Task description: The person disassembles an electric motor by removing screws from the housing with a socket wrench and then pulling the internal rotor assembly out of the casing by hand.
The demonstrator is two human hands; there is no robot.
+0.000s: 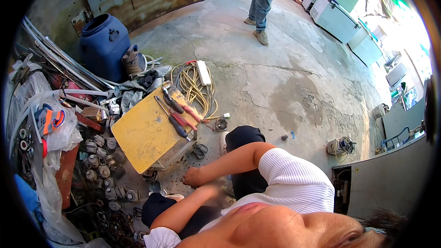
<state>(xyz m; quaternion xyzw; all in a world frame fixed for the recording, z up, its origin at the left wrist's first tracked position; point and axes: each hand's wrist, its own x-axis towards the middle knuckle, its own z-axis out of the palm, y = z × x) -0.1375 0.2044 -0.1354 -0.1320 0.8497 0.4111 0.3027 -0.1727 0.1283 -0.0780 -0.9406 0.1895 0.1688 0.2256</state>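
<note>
My right hand [193,177] reaches across low beside a yellow-topped stool [138,131], its fingers curled in. What they hold, if anything, does not show. My left hand [223,194] is smeared and partly lost against dark trousers, so its fingers cannot be made out. On the stool lie a screwdriver [178,126] with a dark handle and pliers [173,104], among other red-handled tools. A small dark metal part [200,150] rests on the floor by the stool, close to my right hand.
Several small motors [104,171] are heaped left of the stool. Behind it lie a coiled yellow cable [195,87] and a white power strip [203,72]. A blue barrel [104,41] stands at the far left. A person [262,7] stands farther back; a grey cabinet [386,179] is at right.
</note>
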